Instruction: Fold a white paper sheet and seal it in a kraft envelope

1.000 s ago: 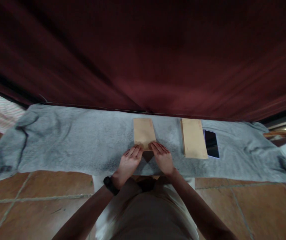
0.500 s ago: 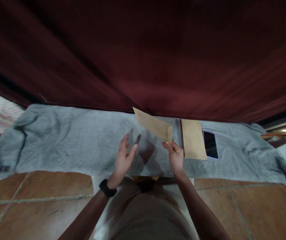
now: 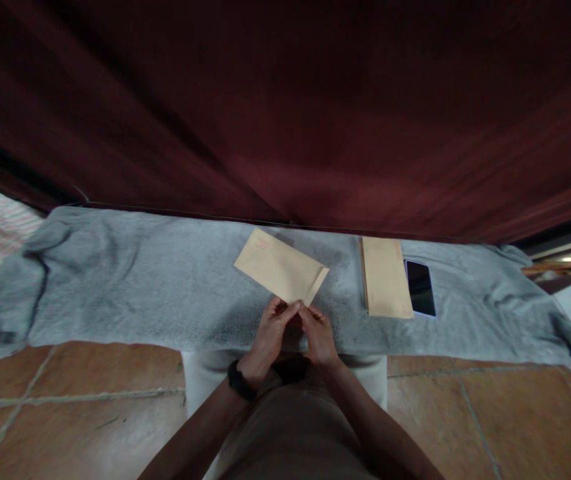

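A tan paper envelope (image 3: pixel 281 265) with small red print at its far left corner is held tilted above the grey cloth. My left hand (image 3: pixel 271 331) pinches its near edge, thumb on top. Right beside it, my right hand (image 3: pixel 318 333) pinches the same edge near the folded flap at the right end. The two thumbs almost touch. Fingers beneath the paper are partly hidden. To the right lies a stack of similar envelopes (image 3: pixel 386 277) on the cloth.
A dark phone (image 3: pixel 420 288) lies against the right side of the stack. Grey cloth (image 3: pixel 165 280) covers the long narrow surface before me. Behind it hangs a dark red curtain (image 3: pixel 285 133). Brown floor tiles (image 3: pixel 90 413) show below.
My right hand has brought the envelope left and closer to me, turning its printed face up. My left hand, open before, has moved right and closed on the near edge.
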Action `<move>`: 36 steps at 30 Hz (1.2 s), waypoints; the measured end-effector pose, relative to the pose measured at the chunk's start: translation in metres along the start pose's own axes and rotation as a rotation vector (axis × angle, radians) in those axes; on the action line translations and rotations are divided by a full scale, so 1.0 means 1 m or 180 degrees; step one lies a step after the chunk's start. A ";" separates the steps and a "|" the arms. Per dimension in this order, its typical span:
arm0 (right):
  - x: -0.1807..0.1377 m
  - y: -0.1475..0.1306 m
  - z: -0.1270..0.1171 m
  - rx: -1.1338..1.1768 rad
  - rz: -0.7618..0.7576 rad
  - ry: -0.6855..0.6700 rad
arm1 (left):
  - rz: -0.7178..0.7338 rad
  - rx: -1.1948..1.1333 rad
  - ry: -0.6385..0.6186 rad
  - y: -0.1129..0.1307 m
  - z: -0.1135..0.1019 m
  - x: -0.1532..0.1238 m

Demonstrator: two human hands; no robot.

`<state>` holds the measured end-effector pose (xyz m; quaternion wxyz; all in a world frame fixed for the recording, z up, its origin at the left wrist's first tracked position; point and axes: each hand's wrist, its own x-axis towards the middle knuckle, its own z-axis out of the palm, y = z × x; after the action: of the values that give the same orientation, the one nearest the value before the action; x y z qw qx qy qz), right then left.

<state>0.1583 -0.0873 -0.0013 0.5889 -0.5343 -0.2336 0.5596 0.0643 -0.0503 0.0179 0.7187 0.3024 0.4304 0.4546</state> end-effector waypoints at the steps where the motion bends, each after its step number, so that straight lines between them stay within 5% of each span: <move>1: 0.001 0.000 -0.001 -0.0067 -0.0003 -0.0041 | -0.0009 -0.0022 -0.0004 0.001 -0.001 0.001; 18: 0.005 0.020 -0.020 -0.0870 0.0332 -0.0772 | -0.0052 0.0783 -0.0248 0.005 -0.026 0.026; 23: -0.006 0.004 -0.036 -0.2117 -0.1045 -0.0734 | 0.0059 0.1317 -0.0564 0.007 -0.044 0.047; 27: -0.010 -0.002 -0.048 -0.3394 -0.2245 -0.0858 | 0.0392 0.2113 -0.0324 0.003 -0.048 0.051; 36: -0.006 0.016 -0.056 -0.4678 -0.2549 -0.0951 | 0.1432 0.4266 0.0381 -0.007 -0.042 0.032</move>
<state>0.1989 -0.1163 -0.0313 0.2089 -0.5785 -0.7844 0.0797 0.0369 -0.0221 -0.0176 0.2417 0.7356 0.5834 0.2451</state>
